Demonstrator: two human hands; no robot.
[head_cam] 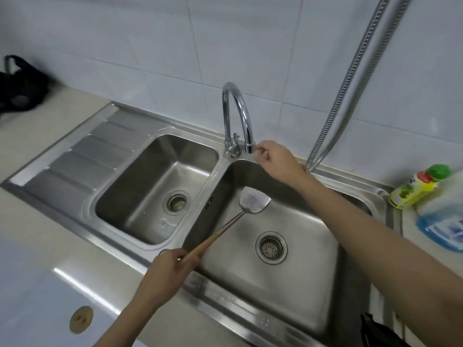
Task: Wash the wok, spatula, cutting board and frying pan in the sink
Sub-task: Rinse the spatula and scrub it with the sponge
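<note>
My left hand point(167, 271) grips the wooden handle of a spatula point(254, 202) at the front rim of the sink. Its metal blade hangs over the right basin point(295, 266), below the faucet spout. My right hand point(271, 156) reaches across that basin, and its fingertips sit at the tip of the chrome faucet point(236, 113). Whether the fingers pinch the spout or only touch it is unclear. No water stream is visible. The wok, the cutting board and the frying pan are out of sight.
The left basin point(140, 206) holds nothing, and a ribbed draining board point(82, 156) lies beside it. Two dish-soap bottles point(423, 186) stand at the right edge. A metal hose point(350, 78) hangs behind the sink. A black bag point(20, 83) sits far left.
</note>
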